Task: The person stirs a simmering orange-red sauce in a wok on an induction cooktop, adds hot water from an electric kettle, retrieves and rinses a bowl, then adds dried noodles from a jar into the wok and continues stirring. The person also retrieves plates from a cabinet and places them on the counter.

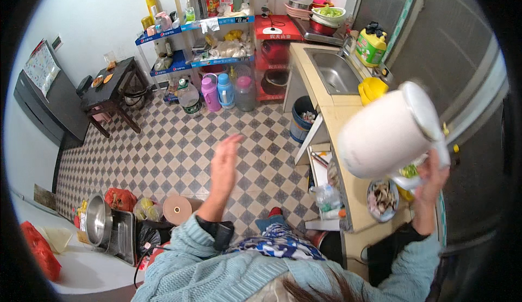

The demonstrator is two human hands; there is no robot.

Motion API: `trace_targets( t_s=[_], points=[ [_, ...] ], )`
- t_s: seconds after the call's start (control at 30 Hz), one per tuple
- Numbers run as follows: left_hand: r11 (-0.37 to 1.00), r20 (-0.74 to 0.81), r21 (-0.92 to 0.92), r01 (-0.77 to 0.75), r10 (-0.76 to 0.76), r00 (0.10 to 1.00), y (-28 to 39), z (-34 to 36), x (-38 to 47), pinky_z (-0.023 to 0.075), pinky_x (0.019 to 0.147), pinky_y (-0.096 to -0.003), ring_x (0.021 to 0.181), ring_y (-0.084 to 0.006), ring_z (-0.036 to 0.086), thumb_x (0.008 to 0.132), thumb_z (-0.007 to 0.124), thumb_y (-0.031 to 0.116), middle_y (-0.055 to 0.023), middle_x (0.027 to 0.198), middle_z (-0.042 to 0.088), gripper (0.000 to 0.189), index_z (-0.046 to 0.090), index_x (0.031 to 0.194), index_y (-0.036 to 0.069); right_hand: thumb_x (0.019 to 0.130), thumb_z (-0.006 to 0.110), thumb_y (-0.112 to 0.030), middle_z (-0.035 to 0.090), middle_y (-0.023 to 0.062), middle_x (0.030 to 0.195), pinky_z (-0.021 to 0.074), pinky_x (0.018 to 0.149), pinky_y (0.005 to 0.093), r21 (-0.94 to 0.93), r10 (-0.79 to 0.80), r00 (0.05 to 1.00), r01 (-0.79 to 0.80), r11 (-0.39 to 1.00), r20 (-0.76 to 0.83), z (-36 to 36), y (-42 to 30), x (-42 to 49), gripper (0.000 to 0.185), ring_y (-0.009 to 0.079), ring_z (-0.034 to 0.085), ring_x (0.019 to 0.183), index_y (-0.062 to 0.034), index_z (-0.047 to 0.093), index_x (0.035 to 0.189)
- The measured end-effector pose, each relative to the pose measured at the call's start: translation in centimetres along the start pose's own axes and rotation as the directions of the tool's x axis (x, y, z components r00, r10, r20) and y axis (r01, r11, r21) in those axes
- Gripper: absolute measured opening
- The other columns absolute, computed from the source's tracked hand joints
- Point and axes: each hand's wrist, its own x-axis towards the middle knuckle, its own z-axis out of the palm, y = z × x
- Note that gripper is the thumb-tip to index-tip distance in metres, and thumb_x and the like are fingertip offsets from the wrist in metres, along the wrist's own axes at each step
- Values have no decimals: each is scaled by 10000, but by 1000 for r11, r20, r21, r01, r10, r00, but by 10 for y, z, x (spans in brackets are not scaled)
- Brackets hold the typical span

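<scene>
My right hand [432, 179] grips the handle of a white electric kettle [379, 135], which is tilted in the air over the counter at the right. The kettle looks blurred. Below it on the counter stands an oval plate of sliced food [382, 201], perhaps mushrooms and meat. Chopped green vegetables [409, 170] show partly behind the kettle. My left hand [225, 165] is raised above the tiled floor, seen side-on with its fingers stretched out and nothing in them.
A steel sink [332, 71] is set into the wooden counter [340, 108], with a yellow container [372, 90] beside it. A blue bin [301, 128] stands below. Thermos flasks [225, 91] line the shelf unit. A paper roll [179, 210] and bags lie at the left.
</scene>
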Motion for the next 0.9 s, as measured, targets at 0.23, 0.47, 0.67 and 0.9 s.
trace_targets(
  t_s=[0.23, 0.47, 0.67, 0.9],
  points=[
    [977, -416, 124, 175, -109, 903, -53, -123, 125, 378, 939, -277, 1067, -153, 523, 937, 504, 172, -73, 1153, 579, 293, 564, 1157, -12, 788, 707, -108, 582, 1, 703, 324, 425, 193, 88, 134, 977, -150, 985, 169, 222, 140, 137, 160, 44, 440, 481, -18, 612, 878],
    [945, -648, 172, 277, -103, 755, -138, -201, 225, 402, 937, -286, 1081, -174, 523, 914, 535, 102, -106, 1153, 563, 307, 512, 1192, -25, 827, 680, -135, 571, -11, 700, 317, 447, 204, 35, 127, 971, -137, 990, 203, 391, 269, 267, 157, 41, 415, 484, -11, 620, 903],
    [948, -268, 314, 62, 25, 963, -139, -77, 493, 376, 990, -316, 1145, -194, 506, 864, 585, 72, -103, 1194, 558, 349, 519, 1198, -1, 788, 730, -232, 568, -13, 664, 329, 450, 204, -44, 64, 981, -57, 997, 181, 507, 367, 382, 268, 38, 442, 505, 10, 648, 868],
    [506, 545, 323, -800, 591, 595, -107, 163, 786, 376, 960, -399, 1126, -324, 499, 835, 607, 199, -153, 1211, 538, 416, 519, 1215, 52, 775, 739, -230, 626, 18, 729, 424, 520, 242, -57, 53, 957, -39, 998, 284, 613, 499, 514, 284, 71, 528, 593, 28, 665, 867]
  ],
)
